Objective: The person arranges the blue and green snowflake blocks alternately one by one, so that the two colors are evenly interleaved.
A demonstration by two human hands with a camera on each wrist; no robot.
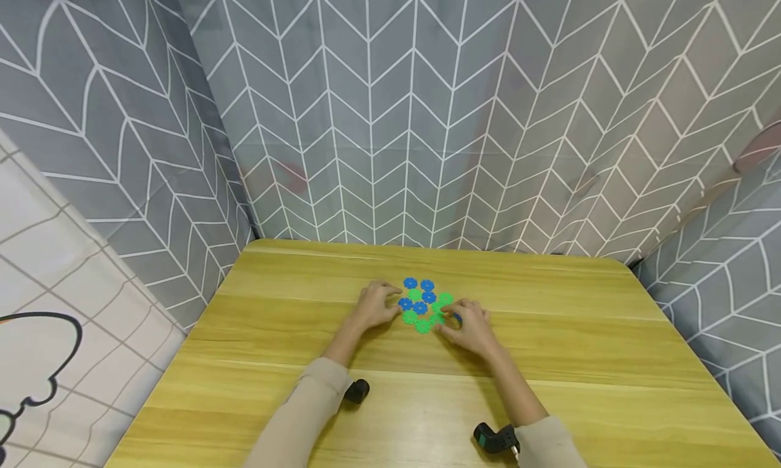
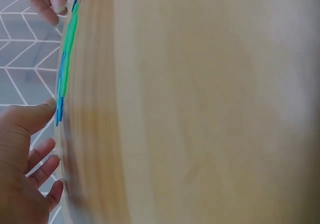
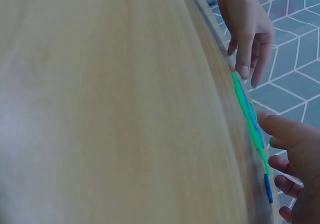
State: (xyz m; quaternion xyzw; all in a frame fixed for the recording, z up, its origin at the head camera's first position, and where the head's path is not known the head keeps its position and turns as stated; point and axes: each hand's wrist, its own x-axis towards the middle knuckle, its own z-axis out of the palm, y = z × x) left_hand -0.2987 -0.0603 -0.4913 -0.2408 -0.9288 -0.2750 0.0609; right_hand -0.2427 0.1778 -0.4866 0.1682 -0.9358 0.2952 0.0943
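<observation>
On the far half of the wood-grain bench (image 1: 421,400), I am seeing flat, notched blue discs (image 1: 420,308) and green discs (image 1: 423,326) lying in a close cluster, several touching or overlapping. Two of the blue ones are sitting at its far edge. The left hand (image 1: 375,305) is flanking the cluster on its left, thumb and fingers spread, fingertips beside the nearest blue piece; contact I am not able to tell. The right hand (image 1: 471,325) is standing on the other side, thumb and forefinger apart and loosely bent, reaching over the green edge; one more blue disc is showing partly beneath it. Neither hand is pinching anything that I can see. From both wrist views I am getting the pieces edge-on, as thin strips. Beyond the bench, a grey chevron curtain (image 1: 390,115) is hanging.
</observation>
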